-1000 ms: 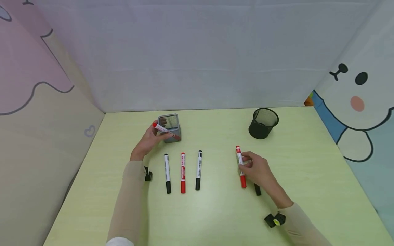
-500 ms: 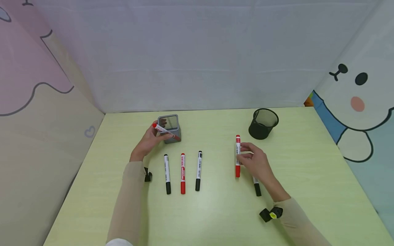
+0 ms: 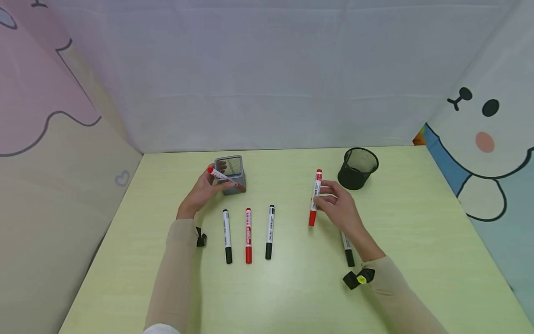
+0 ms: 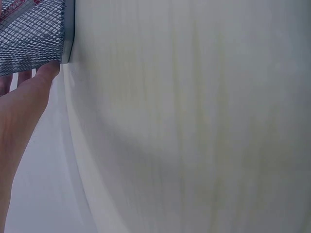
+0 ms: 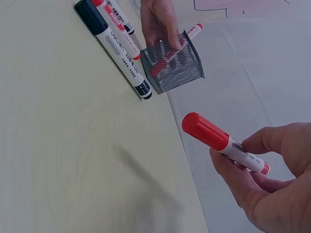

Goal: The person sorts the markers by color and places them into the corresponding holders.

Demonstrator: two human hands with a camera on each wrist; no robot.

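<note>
A grey square mesh pen holder (image 3: 239, 189) stands at the back left of the table, gripped at its side by my left hand (image 3: 201, 194). Leaning inside it is a red-and-white marker (image 3: 219, 174), its red end poking over the rim. My right hand (image 3: 341, 209) pinches another red marker (image 3: 316, 189) between thumb and fingers, above the table; its red cap (image 5: 206, 132) points away from the palm in the right wrist view. Partly hidden under the right wrist lies a black marker (image 3: 348, 253). The left wrist view catches only part of the mesh (image 4: 34, 41) and hand.
Two black markers (image 3: 227, 236) (image 3: 270, 232) and a red marker (image 3: 248, 235) lie in a row on the table (image 3: 288, 297) at the middle left. A round black mesh pen holder (image 3: 352, 178) stands at the back right. Cloth (image 3: 267, 93) hangs behind the table.
My right hand has lifted the red marker and carried it up and leftward, uncovering more of the black marker below. The left hand and grey pen holder have not moved.
</note>
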